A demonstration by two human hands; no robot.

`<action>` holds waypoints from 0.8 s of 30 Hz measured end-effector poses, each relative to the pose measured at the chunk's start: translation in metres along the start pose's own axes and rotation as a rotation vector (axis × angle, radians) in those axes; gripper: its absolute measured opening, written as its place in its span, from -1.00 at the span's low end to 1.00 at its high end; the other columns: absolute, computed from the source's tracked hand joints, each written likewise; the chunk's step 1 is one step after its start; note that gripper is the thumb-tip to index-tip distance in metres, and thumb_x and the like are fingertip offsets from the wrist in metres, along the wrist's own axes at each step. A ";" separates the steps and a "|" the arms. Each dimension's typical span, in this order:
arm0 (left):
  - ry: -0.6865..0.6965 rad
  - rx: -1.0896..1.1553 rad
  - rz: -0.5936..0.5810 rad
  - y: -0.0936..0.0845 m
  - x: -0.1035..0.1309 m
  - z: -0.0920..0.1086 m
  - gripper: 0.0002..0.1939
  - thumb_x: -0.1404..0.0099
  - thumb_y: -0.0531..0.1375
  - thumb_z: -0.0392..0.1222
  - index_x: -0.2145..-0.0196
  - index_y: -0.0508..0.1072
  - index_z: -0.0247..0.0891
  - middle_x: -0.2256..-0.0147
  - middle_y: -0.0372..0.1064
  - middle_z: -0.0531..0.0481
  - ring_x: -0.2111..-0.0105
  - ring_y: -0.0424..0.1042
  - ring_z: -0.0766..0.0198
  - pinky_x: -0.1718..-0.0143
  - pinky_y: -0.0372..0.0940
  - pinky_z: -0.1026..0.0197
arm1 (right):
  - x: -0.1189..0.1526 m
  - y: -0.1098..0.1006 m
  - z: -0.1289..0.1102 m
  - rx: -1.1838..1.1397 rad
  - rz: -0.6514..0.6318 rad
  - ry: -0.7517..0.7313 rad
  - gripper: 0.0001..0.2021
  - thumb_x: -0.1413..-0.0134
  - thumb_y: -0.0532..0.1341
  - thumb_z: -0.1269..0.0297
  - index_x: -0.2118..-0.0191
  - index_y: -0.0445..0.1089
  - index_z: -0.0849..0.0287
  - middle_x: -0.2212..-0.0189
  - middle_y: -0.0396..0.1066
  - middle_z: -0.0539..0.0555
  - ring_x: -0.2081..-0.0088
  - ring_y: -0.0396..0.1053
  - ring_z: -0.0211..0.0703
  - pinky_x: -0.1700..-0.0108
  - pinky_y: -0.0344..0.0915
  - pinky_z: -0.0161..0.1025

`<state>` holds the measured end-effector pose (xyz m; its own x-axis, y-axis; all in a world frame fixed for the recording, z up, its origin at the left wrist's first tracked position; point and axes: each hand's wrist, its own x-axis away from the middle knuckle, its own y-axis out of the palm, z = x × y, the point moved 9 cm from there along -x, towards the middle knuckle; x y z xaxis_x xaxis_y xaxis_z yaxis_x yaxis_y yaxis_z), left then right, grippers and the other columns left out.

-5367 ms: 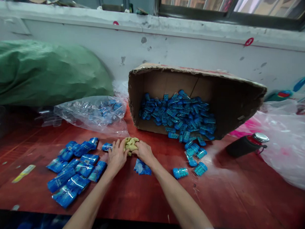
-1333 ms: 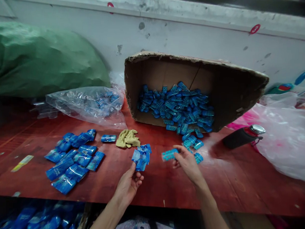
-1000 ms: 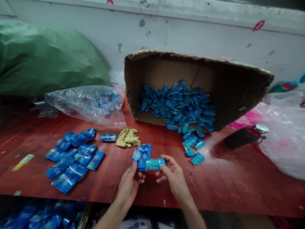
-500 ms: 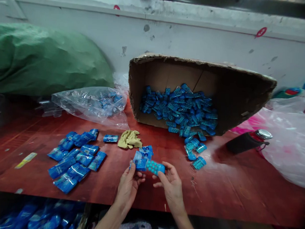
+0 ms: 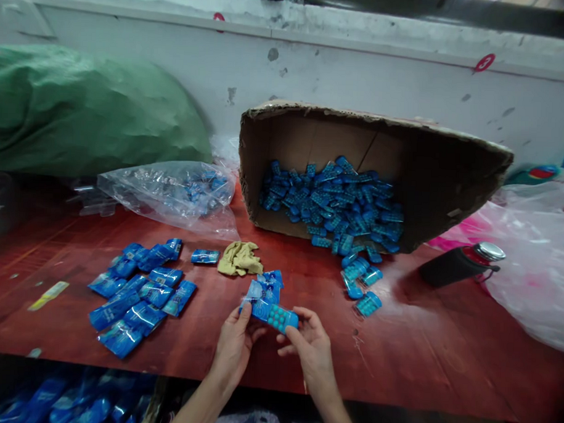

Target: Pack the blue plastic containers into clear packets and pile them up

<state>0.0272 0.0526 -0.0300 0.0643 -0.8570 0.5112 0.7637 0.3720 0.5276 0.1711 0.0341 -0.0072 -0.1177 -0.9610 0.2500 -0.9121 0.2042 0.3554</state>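
Observation:
My left hand pinches a blue printed pouch above the front of the red table. Between the thumb and fingers of my right hand is a small blue case with turquoise beads. The case's left end meets the pouch's edge; whether it is inside, I cannot tell. Just behind my hands lie more flat blue pouches. To the left are several plump blue packets, and loose bead cases lie to the right.
A cardboard box on its side holds a heap of bead cases. Left of it sit a clear plastic bag and a green sack. A yellow cloth lies mid-table. At right, a black bottle stands by pale plastic bags.
My right hand has moved slightly left and down with the bead case, bringing its end closer onto the pouch. My left hand still grips the pouch in nearly the same spot.

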 end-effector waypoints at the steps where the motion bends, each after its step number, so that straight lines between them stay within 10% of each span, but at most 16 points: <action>1: 0.015 -0.012 -0.007 0.001 0.000 0.001 -0.74 0.03 0.26 -0.08 0.42 0.36 -0.29 0.53 0.45 0.03 0.54 0.42 0.30 0.54 0.31 0.29 | -0.001 0.000 0.003 -0.006 -0.003 0.022 -0.63 0.16 0.29 0.22 0.20 0.20 0.15 0.46 0.35 -0.03 0.52 0.40 -0.23 0.62 0.37 -0.33; 11: -0.216 0.036 -0.135 0.021 0.007 -0.013 -0.84 -0.04 0.23 -0.18 0.46 0.39 -0.34 0.54 0.43 0.00 0.53 0.41 0.34 0.48 0.30 0.32 | 0.020 0.025 -0.038 0.558 -0.132 -0.508 -0.78 0.02 0.17 0.36 0.18 0.34 0.06 0.21 0.35 0.09 0.16 0.31 -0.10 0.13 0.29 -0.19; 24: -0.419 -0.017 -0.519 0.045 0.024 -0.015 -0.72 -0.08 0.18 -0.29 0.20 0.41 -0.35 0.37 0.47 -0.18 0.31 0.46 0.12 0.36 0.32 0.20 | -0.003 0.033 -0.024 0.266 -0.476 -0.111 -0.27 0.31 0.33 0.41 -0.08 0.13 -0.10 -0.02 0.15 0.01 0.12 0.28 -0.13 0.13 0.27 -0.22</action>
<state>0.0729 0.0434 -0.0036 -0.5670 -0.7108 0.4162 0.6386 -0.0602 0.7672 0.1510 0.0486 0.0256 0.3043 -0.9525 0.0158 -0.9406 -0.2978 0.1631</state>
